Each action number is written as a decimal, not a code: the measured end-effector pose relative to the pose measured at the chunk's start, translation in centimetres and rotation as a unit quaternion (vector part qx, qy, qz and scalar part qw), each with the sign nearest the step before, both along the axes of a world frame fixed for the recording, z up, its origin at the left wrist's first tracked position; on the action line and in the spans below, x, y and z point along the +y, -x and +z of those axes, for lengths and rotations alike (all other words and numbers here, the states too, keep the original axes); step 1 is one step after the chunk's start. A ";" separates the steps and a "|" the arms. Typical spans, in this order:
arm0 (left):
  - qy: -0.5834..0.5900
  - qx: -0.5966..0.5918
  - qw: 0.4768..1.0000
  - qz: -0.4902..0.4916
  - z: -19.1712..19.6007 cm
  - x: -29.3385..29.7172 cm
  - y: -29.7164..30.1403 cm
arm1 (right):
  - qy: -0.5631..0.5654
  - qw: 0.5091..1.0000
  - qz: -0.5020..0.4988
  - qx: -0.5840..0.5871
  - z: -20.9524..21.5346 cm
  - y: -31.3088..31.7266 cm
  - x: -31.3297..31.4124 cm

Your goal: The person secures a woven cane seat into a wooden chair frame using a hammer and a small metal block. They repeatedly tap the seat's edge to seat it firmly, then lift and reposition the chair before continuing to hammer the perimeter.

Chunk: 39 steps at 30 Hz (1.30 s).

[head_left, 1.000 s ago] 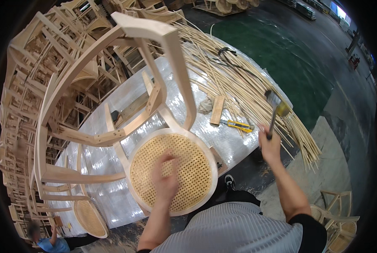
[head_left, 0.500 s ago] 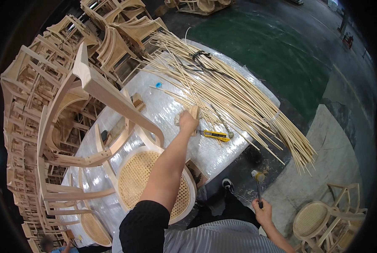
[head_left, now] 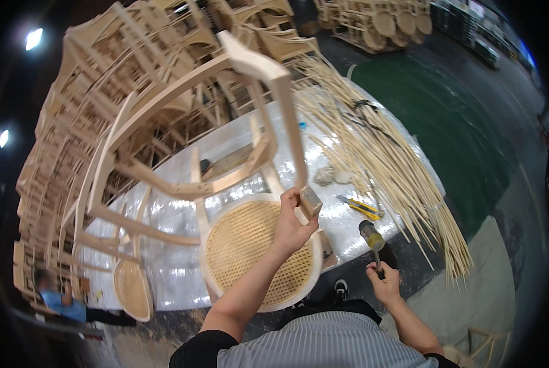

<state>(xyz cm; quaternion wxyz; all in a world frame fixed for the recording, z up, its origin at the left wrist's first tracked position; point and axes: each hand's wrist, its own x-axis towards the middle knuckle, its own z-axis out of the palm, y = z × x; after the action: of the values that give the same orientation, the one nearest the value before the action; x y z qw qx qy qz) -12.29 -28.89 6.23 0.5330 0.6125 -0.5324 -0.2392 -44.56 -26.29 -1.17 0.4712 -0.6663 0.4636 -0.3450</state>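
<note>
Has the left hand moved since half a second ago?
Yes. The left hand, reaching across the table toward the cane strips then, has come back and holds a wooden block over the cane seat's rim.

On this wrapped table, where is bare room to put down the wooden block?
The shiny table top is bare left of the cane seat, between the chair legs, and a small patch lies between the seat and the yellow knife. The right side is crowded with cane strips.
</note>
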 end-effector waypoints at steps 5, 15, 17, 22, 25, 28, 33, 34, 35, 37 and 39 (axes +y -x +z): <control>-0.004 0.228 0.973 0.026 0.3 8.5 -7.6 | -0.026 0.995 0.101 -0.008 0.0 -6.7 2.9; -0.057 0.655 0.740 0.139 -2.4 18.7 -16.4 | -0.245 0.948 0.157 -0.124 -2.4 -15.9 11.1; -0.053 0.645 0.751 0.130 -2.4 19.1 -17.1 | -0.254 0.947 0.157 -0.116 -2.6 -16.2 11.6; 0.009 0.354 0.896 0.268 -1.7 17.9 -20.3 | -0.145 0.972 0.170 -0.073 -1.9 -16.3 10.8; 0.116 0.262 0.937 0.201 -1.9 16.1 -24.5 | -0.049 0.980 0.182 -0.062 -1.4 -17.2 9.5; 0.089 0.193 0.967 0.143 -2.2 12.4 -26.8 | -0.078 0.983 0.164 -0.025 -2.0 -18.2 8.6; 0.035 0.133 0.987 0.078 -4.4 6.9 -26.6 | -0.091 0.986 0.139 -0.009 -3.9 -18.2 8.6; 0.012 0.126 0.990 0.069 -4.8 6.5 -26.7 | -0.082 0.987 0.136 -0.005 -4.2 -18.1 8.7; 0.000 0.132 0.989 0.062 -5.3 6.3 -26.8 | -0.090 0.986 0.137 -0.007 -4.1 -18.3 8.7; -0.022 0.142 0.988 0.052 -6.3 6.1 -27.0 | -0.107 0.984 0.141 -0.012 -3.9 -18.6 8.7; -0.025 0.133 0.990 0.043 -6.9 5.8 -27.2 | -0.124 0.982 0.141 -0.016 -4.2 -18.5 8.5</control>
<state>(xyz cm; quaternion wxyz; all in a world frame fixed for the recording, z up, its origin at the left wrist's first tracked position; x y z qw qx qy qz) 14.91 -23.12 -0.69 0.5933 0.6106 -0.4242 -0.3086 -26.04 -17.77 -5.35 0.6015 -0.6559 0.3961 -0.2259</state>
